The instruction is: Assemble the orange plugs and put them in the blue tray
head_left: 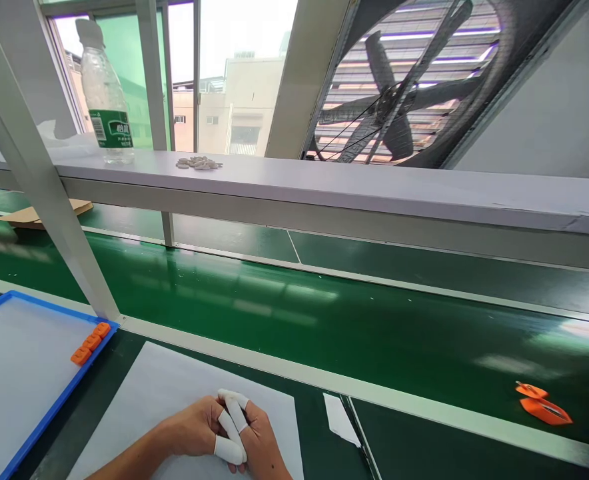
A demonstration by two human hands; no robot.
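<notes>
My left hand (197,427) and my right hand (262,440) meet over a white sheet of paper (139,400) at the bottom of the view. White finger cots cover several of the fingertips. Both hands are closed, their fingers pressed against each other. Whatever may lie between them is hidden. To the left, small orange plastic pieces (91,343) stand in a row along the right edge of a blue-rimmed white tray (57,403).
Beyond the pale rail runs a green conveyor belt (374,340) with orange parts (544,403) at its right. A paper scrap (340,419) lies right of the sheet. Overhead, a shelf (349,183) holds a plastic bottle (107,100) and small pale pieces (199,163). A slanted post (49,173) stands left.
</notes>
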